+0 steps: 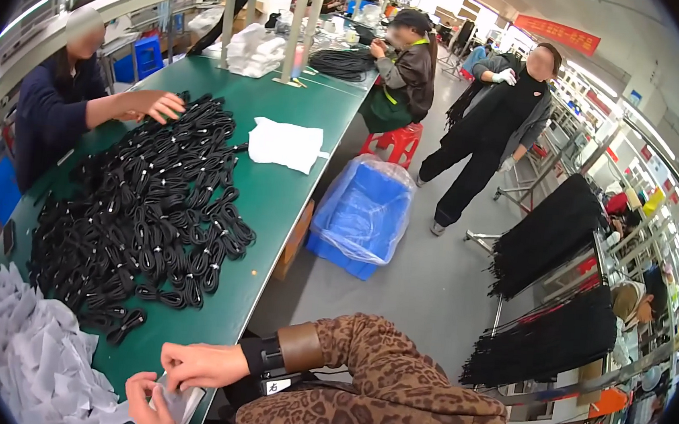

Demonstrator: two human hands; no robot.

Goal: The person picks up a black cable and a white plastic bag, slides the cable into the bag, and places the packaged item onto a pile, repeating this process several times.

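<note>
At the near edge of the green table, my left hand (149, 407) is closed on a small whitish, see-through plastic bag (184, 407). My right hand (203, 364) reaches across from the right, its fingers pinched at the top of that bag. Whether anything is inside the bag I cannot tell. Beside my left hand lies a heap of pale plastic bags (41, 347). Farther off spreads a big pile of coiled black cables (149, 220), and one coiled cable (127, 326) lies at its near end, closest to my right hand.
Across the table (261, 233), a seated co-worker's hand (155, 105) reaches over the cables. A white packet (286, 144) lies near the table's right edge. Beyond it on the floor stands a blue bin (359, 214) lined with clear plastic. Racks of hanging black cables (551, 235) line the right.
</note>
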